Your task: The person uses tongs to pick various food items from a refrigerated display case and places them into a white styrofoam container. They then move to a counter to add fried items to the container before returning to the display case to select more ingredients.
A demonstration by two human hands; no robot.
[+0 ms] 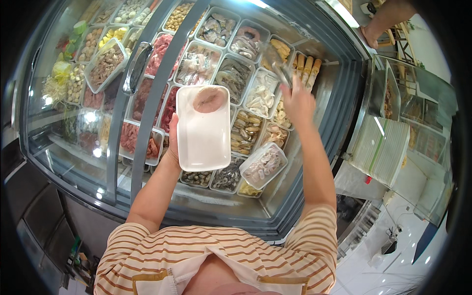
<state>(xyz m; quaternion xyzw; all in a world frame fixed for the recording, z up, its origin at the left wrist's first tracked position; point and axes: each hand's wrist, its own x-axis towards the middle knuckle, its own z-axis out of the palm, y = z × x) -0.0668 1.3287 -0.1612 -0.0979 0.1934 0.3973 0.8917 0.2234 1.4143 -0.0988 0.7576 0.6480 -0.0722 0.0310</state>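
My left hand grips the left edge of a white rectangular plate. A round, pinkish slice of food lies at its far end. Over at the right, my right hand is closed around metal tongs, which are blurred. Their tips hang over a tub of yellow-brown food, and I cannot tell if they touch it. Beside that tub stand cream-coloured rolls. Under the plate and around it are tubs of grey shrimp, pale white pieces and razor clams.
A display freezer with a grey frame surrounds the tubs. Its sliding glass lid with a chrome handle covers the left side. One tub sits tilted on others at the near right. Stacked trays stand outside, and another person's leg shows beyond.
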